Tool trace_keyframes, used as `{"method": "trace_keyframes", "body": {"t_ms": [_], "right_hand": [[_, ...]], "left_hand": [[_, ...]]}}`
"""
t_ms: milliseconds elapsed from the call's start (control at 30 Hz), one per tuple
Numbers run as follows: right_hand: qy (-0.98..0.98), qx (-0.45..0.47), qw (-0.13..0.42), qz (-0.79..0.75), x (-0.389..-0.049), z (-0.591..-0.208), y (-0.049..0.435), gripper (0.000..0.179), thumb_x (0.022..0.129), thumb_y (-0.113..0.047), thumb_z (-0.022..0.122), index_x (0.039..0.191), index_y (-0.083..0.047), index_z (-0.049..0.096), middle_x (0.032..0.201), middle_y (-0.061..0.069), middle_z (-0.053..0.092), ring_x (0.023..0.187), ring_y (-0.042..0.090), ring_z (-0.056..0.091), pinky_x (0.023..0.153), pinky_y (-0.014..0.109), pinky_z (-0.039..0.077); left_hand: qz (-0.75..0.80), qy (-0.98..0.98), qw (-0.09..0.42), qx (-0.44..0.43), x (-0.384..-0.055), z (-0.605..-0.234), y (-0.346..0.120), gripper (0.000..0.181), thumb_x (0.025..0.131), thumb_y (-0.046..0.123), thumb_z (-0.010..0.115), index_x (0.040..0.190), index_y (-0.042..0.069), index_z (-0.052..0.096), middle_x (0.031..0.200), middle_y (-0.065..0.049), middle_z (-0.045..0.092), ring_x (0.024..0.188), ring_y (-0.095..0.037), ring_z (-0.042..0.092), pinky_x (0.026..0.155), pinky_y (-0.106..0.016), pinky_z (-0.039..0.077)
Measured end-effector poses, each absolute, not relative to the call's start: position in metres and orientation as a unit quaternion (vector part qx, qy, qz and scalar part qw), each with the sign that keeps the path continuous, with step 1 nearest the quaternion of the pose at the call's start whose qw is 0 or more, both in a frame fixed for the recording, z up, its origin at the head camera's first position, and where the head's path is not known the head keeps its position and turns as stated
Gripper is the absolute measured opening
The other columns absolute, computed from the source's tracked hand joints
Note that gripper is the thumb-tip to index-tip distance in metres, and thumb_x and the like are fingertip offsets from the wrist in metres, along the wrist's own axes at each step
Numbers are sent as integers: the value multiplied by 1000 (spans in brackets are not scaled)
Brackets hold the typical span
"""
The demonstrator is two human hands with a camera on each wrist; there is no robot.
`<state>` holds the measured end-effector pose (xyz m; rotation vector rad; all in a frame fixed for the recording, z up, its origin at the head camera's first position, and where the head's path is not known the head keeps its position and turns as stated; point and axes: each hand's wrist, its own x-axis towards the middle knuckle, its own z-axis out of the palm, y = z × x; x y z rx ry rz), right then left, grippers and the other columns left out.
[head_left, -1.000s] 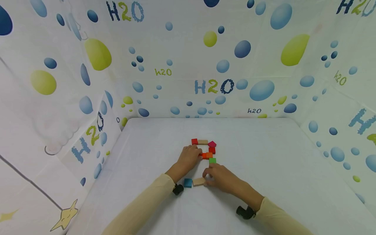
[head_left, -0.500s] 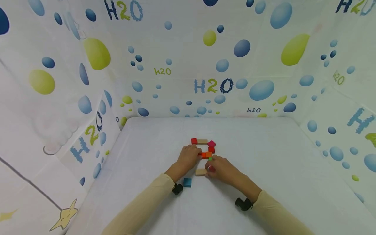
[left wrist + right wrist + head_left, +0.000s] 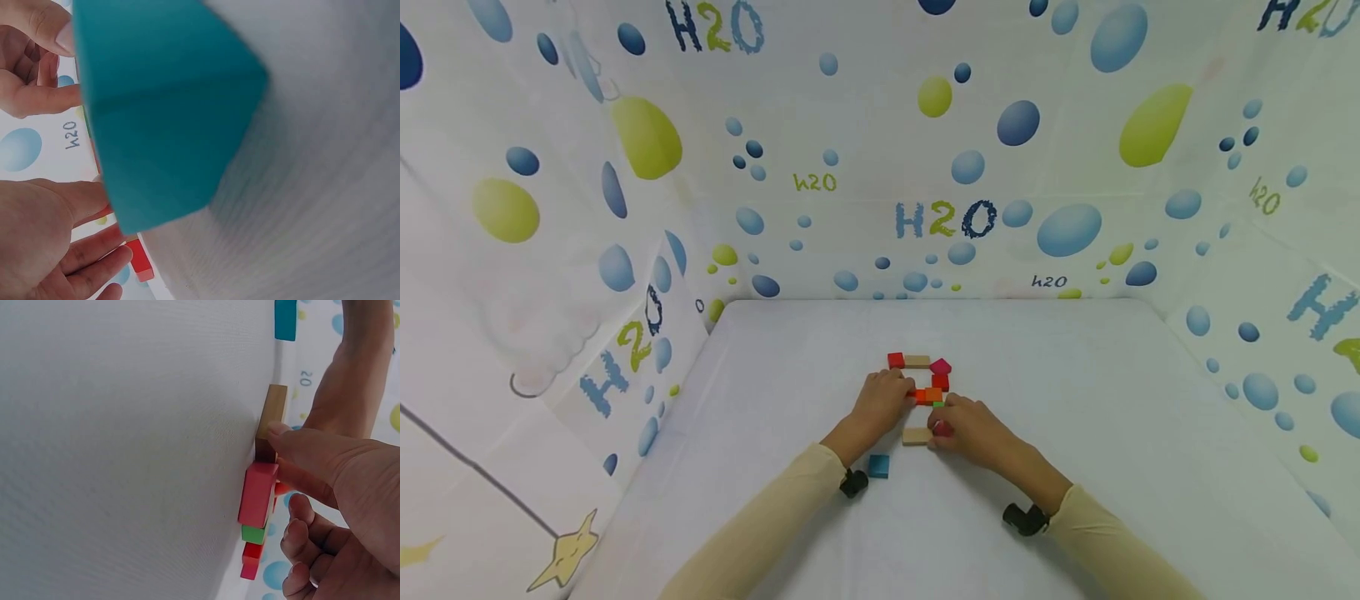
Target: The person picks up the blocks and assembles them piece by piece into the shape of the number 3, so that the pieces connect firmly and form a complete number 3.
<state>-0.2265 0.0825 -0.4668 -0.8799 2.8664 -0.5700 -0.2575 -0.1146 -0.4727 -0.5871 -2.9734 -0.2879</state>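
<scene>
My right hand pinches a plain wooden block, its thumb on the block's near end in the right wrist view. A pinkish-red block sits right at that end, partly under my fingers in the head view. Beyond it shows a green block. My left hand rests with its fingertips at the left end of a short row with a red-orange block and an orange block. In the left wrist view its fingers look fairly straight, and a blue block hides the thumb tip.
Farther back lie a red block, a second wooden block, a pink five-sided block and a red square block. Black wrist cameras sit on both wrists. A patterned cloth stands around the white table.
My right hand has moved the wooden block away from me and slightly right, apart from the blue block. The pinkish-red block now shows beneath its fingers. The left hand stays put.
</scene>
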Motion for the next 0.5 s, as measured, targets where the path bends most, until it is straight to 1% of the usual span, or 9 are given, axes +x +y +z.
{"method": "trace_keyframes", "body": {"t_ms": [133,267,500], "right_hand": [[939,-286,49,-186,-227,-466,83,27,87,-31,89,109,-18,79,93,-4,62,90,11,56,80,36,49],[939,-282,57,-187,-229,-467,83,29,87,-31,89,111,-18,79,94,-4,63,90,11,56,81,34,49],[939,-287,51,-184,-229,-469,83,28,87,-32,89,110,-19,79,95,-4,64,90,11,57,80,36,49]], "left_hand": [[-101,-975,47,-193,-257,-472,-115,19,98,25,77,113,14,77,105,-7,72,99,-26,66,99,-45,55],[-99,-975,53,-193,-257,-472,-115,19,98,26,78,112,14,77,104,-6,72,99,-25,66,98,-45,55],[-94,-975,55,-194,-257,-473,-115,19,99,25,76,113,13,77,104,-7,72,98,-26,66,98,-45,55]]}}
